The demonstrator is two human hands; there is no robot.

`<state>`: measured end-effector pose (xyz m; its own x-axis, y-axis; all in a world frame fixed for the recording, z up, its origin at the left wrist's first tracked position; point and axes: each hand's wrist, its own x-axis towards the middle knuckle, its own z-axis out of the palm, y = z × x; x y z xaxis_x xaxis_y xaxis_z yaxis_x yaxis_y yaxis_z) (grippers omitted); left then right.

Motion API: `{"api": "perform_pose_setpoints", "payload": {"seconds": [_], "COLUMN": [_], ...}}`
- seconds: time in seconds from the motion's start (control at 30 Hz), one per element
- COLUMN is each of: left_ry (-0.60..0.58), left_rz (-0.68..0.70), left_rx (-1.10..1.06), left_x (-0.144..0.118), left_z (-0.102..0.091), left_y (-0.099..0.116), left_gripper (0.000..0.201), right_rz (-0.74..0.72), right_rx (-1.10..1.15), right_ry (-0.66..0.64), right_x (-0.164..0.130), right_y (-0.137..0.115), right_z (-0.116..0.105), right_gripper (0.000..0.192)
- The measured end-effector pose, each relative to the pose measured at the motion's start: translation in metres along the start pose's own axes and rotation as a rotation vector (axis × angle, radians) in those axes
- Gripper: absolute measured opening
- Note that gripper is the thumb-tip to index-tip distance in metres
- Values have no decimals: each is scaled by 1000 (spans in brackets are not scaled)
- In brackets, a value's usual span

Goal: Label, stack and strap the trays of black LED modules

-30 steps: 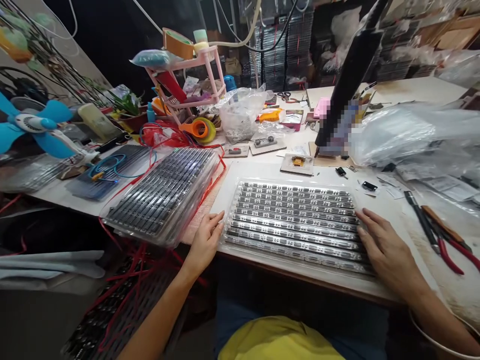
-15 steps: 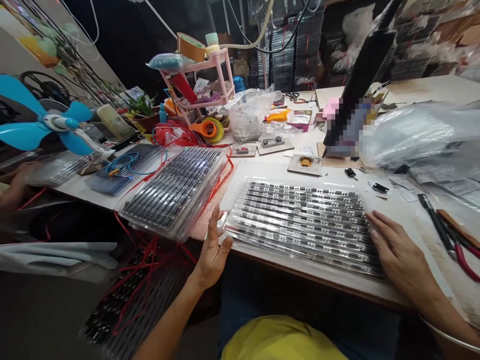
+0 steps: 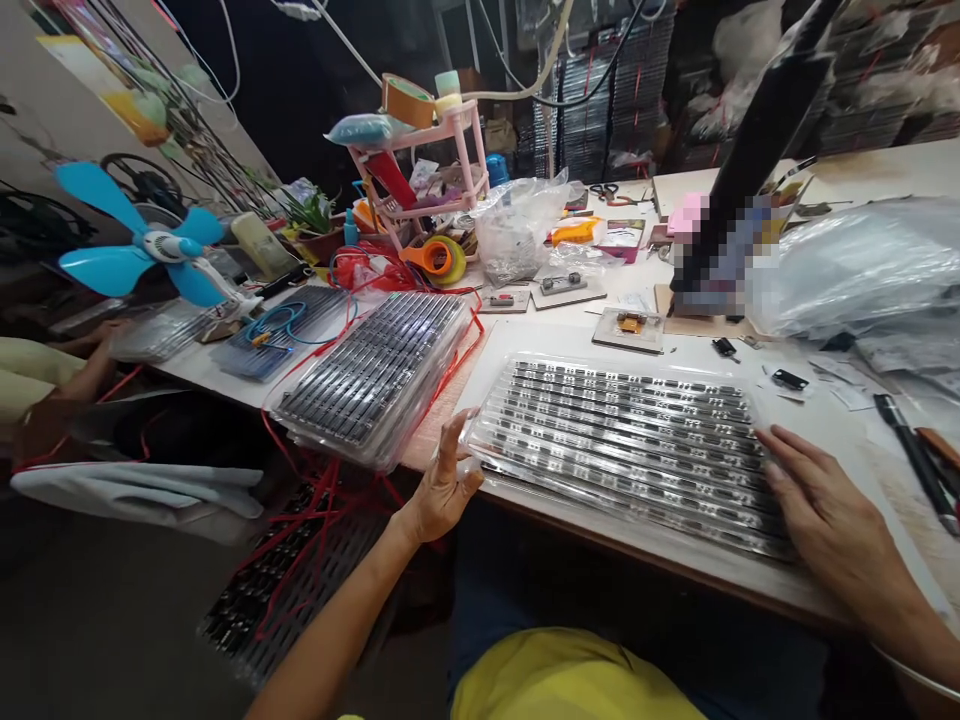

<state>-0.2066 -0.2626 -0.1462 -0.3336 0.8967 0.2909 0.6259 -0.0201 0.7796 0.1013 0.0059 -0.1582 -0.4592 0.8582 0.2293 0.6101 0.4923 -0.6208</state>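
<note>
In front of me a clear plastic tray (image 3: 615, 450) filled with rows of slim dark metal strips lies on the table's front edge. At its left corner my left hand (image 3: 444, 492) has its fingers bent against the plastic rim, thumb beside them. My right hand (image 3: 832, 510) holds the right end, fingers on top along the edge and thumb lower down. Both hands are closed on the tray. To the left rests a stack of similar filled trays (image 3: 371, 375), with red strapping beside and beneath it.
A blue fan (image 3: 169, 245) stands at the left, near another person's hand (image 3: 97, 355). Behind are a pink rack (image 3: 420, 140), a tape dispenser (image 3: 439, 260) and small fixtures (image 3: 628, 328). Plastic bags (image 3: 862, 260) and a black-handled tool (image 3: 915, 460) lie at right. More strapped trays (image 3: 300, 590) sit below.
The view has turned slightly left, so everything sits farther right. My left fingers have bent closer to the tray's corner. My right hand keeps its place on the right end.
</note>
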Motion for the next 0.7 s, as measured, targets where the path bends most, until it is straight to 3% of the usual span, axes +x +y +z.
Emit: {"api": "perform_pose_setpoints", "payload": {"seconds": [0.13,0.37,0.53,0.6,0.7], "left_ry": [17,326,453,437,274], "left_rz": [23,-208,-253,-324,-371], "left_rx": [-31,-297,-359,-253,-32], "left_x": [3,16,17,19,27], "left_z": [2,9,-1,-7,-12], "left_y": [3,21,15,13,15], "left_gripper": [69,69,47,39,34], "right_rz": [16,62,104,140,229], "right_rx": [25,41,122,170,200], "right_ry": [-12,-29,-30,-21,-24], "right_x": [0,0,1,3,6], "right_y": [2,-3,-8,-11,-15], "right_z": [0,-3,-8,-12,-18], "right_gripper": [51,49,48,48,49]}}
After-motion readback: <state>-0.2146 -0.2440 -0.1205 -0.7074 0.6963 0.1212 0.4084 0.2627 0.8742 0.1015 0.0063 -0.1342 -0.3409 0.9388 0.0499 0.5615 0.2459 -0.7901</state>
